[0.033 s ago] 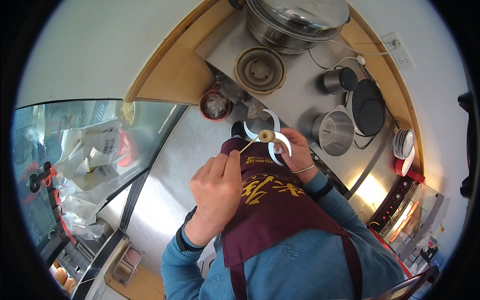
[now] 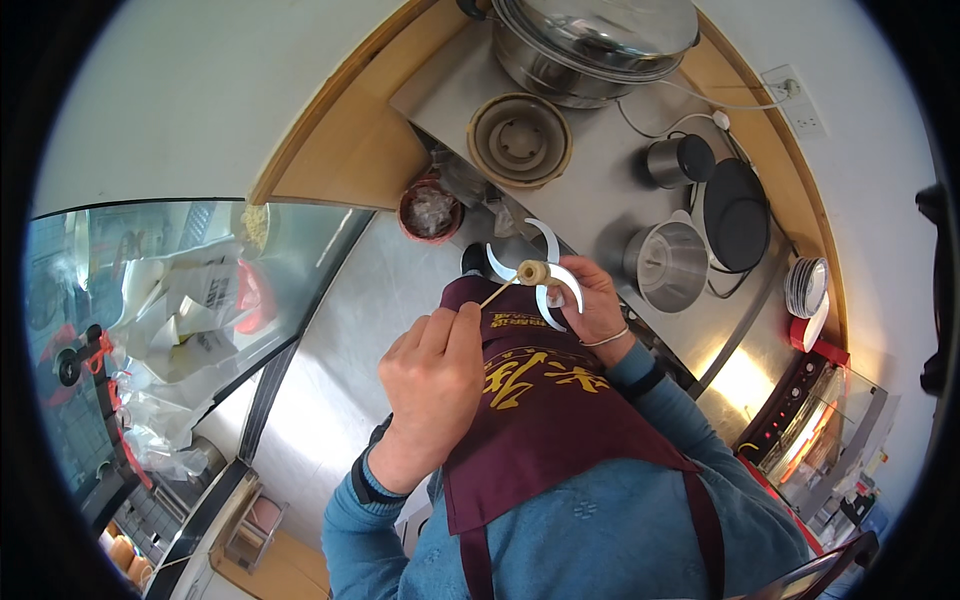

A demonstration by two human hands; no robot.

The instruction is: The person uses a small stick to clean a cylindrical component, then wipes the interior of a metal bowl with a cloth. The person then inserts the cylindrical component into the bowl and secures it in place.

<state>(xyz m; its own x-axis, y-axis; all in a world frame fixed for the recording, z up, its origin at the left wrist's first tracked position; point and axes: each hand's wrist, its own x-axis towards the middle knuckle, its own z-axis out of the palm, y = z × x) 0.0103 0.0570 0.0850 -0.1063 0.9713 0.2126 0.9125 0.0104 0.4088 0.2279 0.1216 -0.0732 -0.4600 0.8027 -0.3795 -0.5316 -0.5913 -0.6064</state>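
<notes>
In front of my apron, my right hand [image 2: 598, 300] is closed on a food chopper blade [image 2: 565, 280], a pale plastic hub with several curved, shiny metal blades spreading from it. The hub's round end faces up and left. From the left, my left hand [image 2: 432, 370] pinches a thin wooden stick [image 2: 497, 291] between thumb and fingers. The stick's far end reaches the hub; whether it goes into the hub's hole cannot be made out. My right fingers are partly hidden behind the blades.
On the steel counter to the right stand a steel chopper bowl [image 2: 692, 262], a black-topped appliance base [image 2: 738, 215] and a small dark-lidded cup [image 2: 668, 162]. Farther off are a brown basin [image 2: 482, 165] and a large lidded pot [image 2: 560, 70]. A lit heater cabinet [image 2: 800, 425] stands right.
</notes>
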